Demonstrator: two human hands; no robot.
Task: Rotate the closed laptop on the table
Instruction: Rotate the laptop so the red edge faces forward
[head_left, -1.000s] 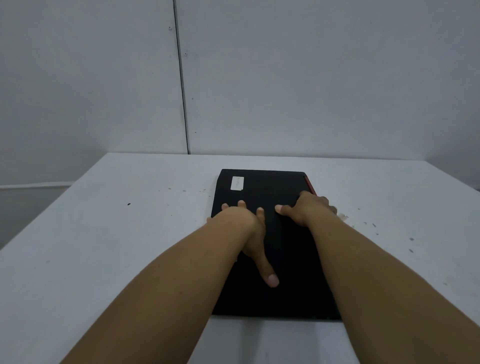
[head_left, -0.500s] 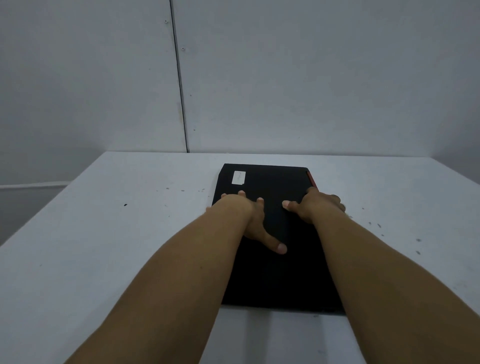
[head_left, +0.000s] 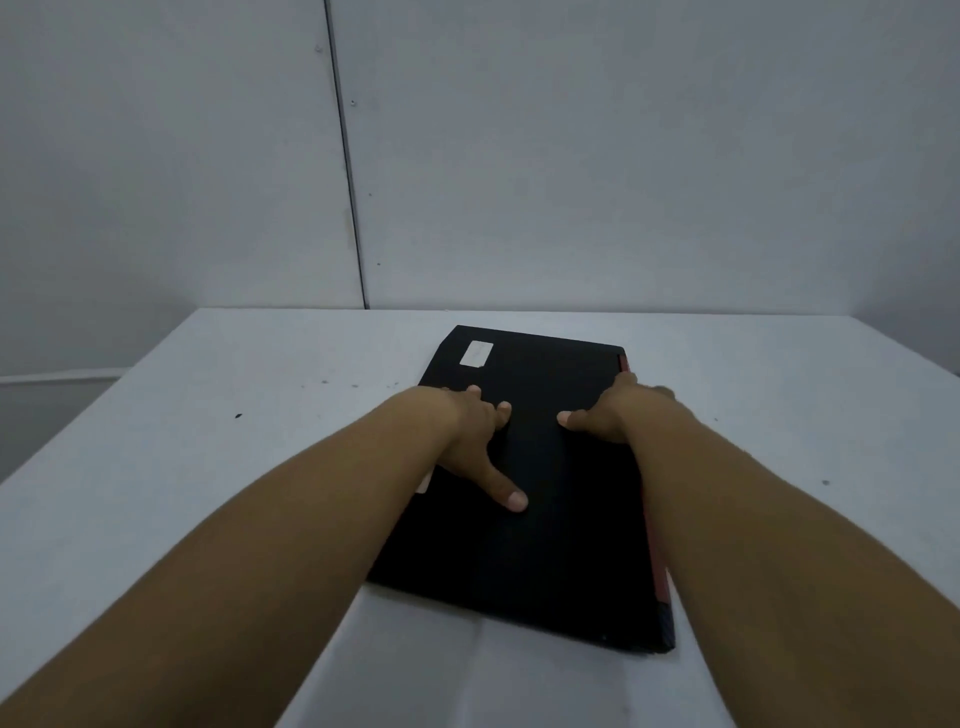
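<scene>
The white table (head_left: 171, 467) is filling the lower half of the view, dotted with small dark specks, and it is meeting a grey panelled wall (head_left: 623, 156) at 12 o'clock.

The closed black laptop (head_left: 545, 545) is lying flat on the table near the middle, long axis running roughly 12 to 6 o'clock. Compared with half a second ago it is sitting skewed: its near edge is now slanting down toward 5 o'clock instead of running level, the near right corner is jutting closer to the camera, and more of the red trim (head_left: 658, 577) along its right edge is showing. A second ago that near edge was squarer still.

The left hand (head_left: 470, 436) is pressing flat on the lid, fingers spread open and pointing toward 12 o'clock, thumb stretched out toward 5 o'clock; that thumb is lying farther across the lid than half a second ago. The right hand (head_left: 608, 415) is resting at the laptop's right edge, thumb on the lid pointing toward 9 o'clock, the fingers curling over the side, blurred, so how tightly they are gripping cannot be told.

A small white sticker (head_left: 476, 354) is sitting near the lid's far left corner; any writing on it is too faint to read.
</scene>
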